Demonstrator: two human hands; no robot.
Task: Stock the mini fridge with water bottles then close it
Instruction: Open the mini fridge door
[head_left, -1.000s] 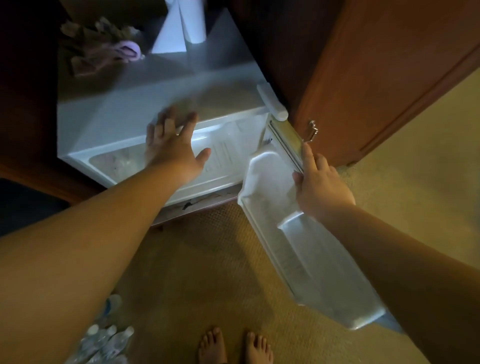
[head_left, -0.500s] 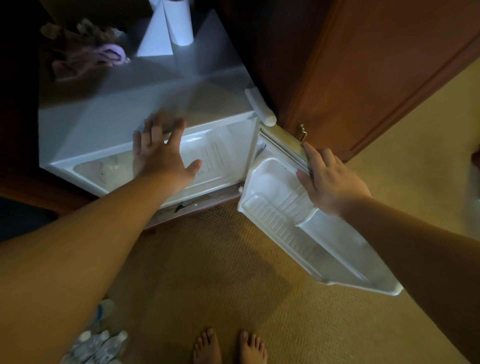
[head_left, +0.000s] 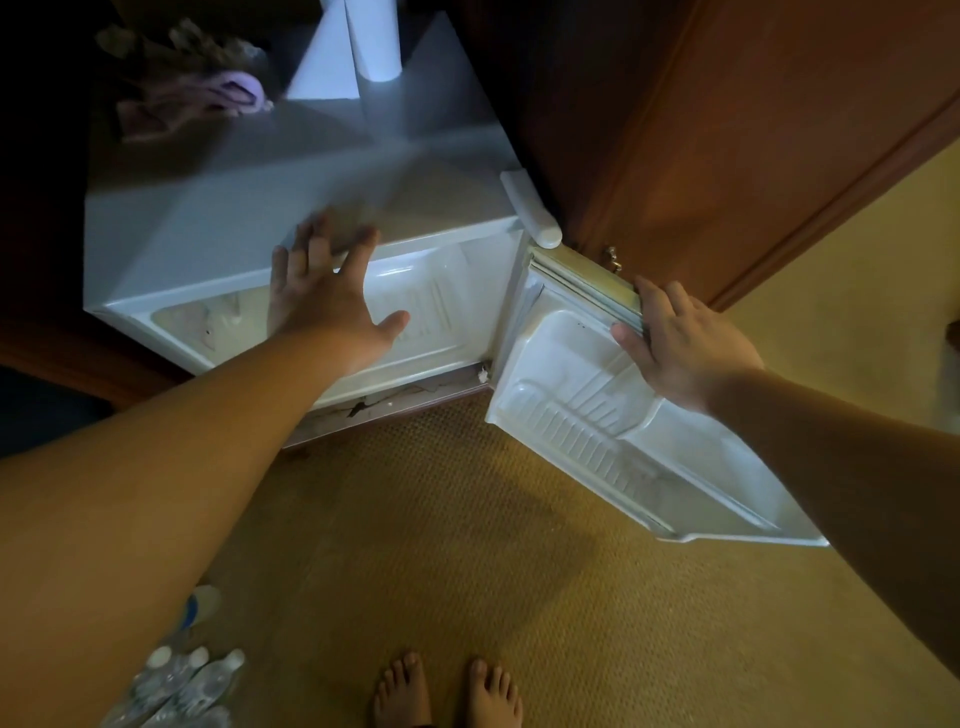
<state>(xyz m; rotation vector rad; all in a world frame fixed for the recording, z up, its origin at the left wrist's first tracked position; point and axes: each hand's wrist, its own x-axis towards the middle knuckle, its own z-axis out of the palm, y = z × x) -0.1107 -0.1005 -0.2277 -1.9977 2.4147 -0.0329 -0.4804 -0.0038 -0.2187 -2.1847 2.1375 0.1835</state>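
A white mini fridge (head_left: 218, 228) stands open below me, its inside bare and white. Its door (head_left: 613, 441) is swung wide to the right, showing ribbed shelves with nothing on them. My left hand (head_left: 322, 296) lies flat on the fridge's top front edge, fingers spread. My right hand (head_left: 675, 343) grips the top edge of the door. Several clear water bottles (head_left: 176, 680) with white caps lie on the carpet at the lower left, partly hidden by my left arm.
A white paper roll (head_left: 374, 41) and a heap of pinkish cloth (head_left: 208, 98) sit on the fridge top. A brown wooden cabinet (head_left: 727, 130) rises right behind the door. My bare feet (head_left: 447, 691) stand on tan carpet (head_left: 467, 545).
The door has swung further open to the right under my right hand, which slid along its top edge. My left hand stays on the fridge top.
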